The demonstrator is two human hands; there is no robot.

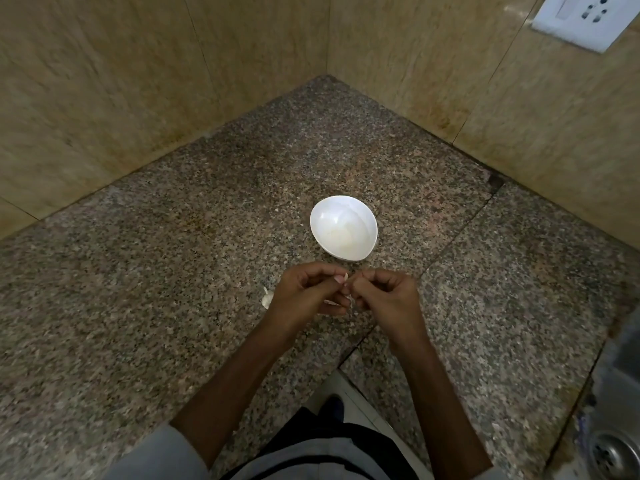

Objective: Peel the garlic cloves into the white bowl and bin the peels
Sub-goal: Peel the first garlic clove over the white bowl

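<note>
Both my hands are raised just above the tabletop, close together and meeting at the fingertips.

My left hand is curled, with thumb and forefinger pinching a small pale garlic clove. Only the tip of the clove shows past the thumbnail.

My right hand is also curled, and its fingertips pinch at the same clove from the opposite side. Whether they have the skin or the clove body I cannot tell; the contact is small and blurred. A thin pale strip shows between the two hands, below the clove.

The white bowl stands upright on the tabletop just beyond my hands, apart from them. Its bottom looks faintly yellowish, possibly from peeled cloves, but the view is too soft to confirm.

Pale peel scraps lie on the tabletop just beside my left hand, on its outer side.

The tabletop is speckled granite, set into a corner of beige wall tiles. A white socket plate is on the right-hand wall, up high. A steel sink with a drain sits at the near right edge. A grey sleeve covers my left upper arm.
</note>
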